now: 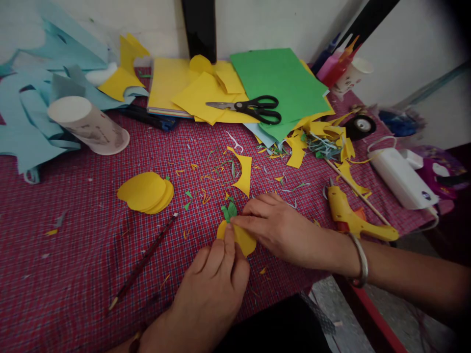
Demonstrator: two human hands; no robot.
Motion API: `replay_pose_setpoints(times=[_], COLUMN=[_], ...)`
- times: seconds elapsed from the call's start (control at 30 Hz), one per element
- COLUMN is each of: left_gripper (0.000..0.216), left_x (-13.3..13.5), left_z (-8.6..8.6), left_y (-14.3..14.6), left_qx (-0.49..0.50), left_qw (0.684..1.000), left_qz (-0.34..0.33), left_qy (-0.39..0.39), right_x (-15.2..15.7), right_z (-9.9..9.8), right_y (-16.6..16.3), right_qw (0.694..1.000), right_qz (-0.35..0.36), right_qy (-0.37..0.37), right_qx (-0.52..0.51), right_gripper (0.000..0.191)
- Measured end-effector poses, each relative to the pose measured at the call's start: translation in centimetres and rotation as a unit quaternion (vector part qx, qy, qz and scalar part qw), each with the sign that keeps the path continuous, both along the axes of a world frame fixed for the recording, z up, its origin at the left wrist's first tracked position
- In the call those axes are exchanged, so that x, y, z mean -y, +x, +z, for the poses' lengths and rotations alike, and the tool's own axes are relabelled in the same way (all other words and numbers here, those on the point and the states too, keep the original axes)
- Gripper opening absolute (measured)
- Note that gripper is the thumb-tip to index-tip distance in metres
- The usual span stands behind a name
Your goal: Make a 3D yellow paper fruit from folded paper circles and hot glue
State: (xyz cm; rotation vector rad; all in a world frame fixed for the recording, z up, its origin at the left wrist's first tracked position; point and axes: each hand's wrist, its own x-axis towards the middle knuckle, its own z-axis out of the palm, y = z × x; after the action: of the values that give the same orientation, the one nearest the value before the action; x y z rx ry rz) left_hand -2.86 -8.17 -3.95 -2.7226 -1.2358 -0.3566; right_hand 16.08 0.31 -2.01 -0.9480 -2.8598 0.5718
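A yellow paper cutout (246,240) lies on the cloth under both hands, with green paper pieces (230,212) like a stem and leaf at its top. My left hand (211,282) comes from below, its index finger pressed on the base of the green pieces and its other fingers curled. From the right, my right hand (281,230) has its fingers together, the tips pressing the cutout's upper edge beside the green. Part of the cutout is hidden by the fingers. To the left is a small stack of rounded yellow paper cutouts (145,192), with a dark pencil (143,262) below it.
Black-handled scissors (253,106) rest on yellow and green paper sheets (279,81) at the back. A yellow glue gun (353,215) lies right, near a white power bank-like box (401,179). A paper cup (88,125) stands left by blue paper scraps (33,117).
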Motion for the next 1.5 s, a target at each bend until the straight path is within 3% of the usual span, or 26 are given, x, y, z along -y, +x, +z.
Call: replay_pose_setpoints(times=[0.2, 0.87, 1.2, 1.5], left_gripper=[0.028, 0.037, 0.034, 0.027], left_x=[-0.1, 0.3, 0.4, 0.2], left_z=[-0.1, 0.2, 0.1, -0.2], left_y=[0.0, -0.1, -0.4, -0.5], left_qx=[0.007, 0.005, -0.024, -0.012], left_qw=[1.0, 0.999, 0.999, 0.999], left_qz=[-0.001, -0.021, -0.037, -0.033], left_qy=[-0.001, 0.027, 0.015, 0.008], right_x=[0.1, 0.2, 1.0, 0.0], right_z=[0.4, 1.0, 0.7, 1.3], right_y=[0.3, -0.1, -0.4, -0.9], right_qw=[0.998, 0.997, 0.988, 0.996], right_qz=[-0.013, 0.031, 0.069, 0.02], right_qy=[-0.016, 0.029, 0.113, 0.068], right_qx=[-0.055, 0.068, 0.076, 0.047], right_gripper=[0.026, 0.033, 0.032, 0.019])
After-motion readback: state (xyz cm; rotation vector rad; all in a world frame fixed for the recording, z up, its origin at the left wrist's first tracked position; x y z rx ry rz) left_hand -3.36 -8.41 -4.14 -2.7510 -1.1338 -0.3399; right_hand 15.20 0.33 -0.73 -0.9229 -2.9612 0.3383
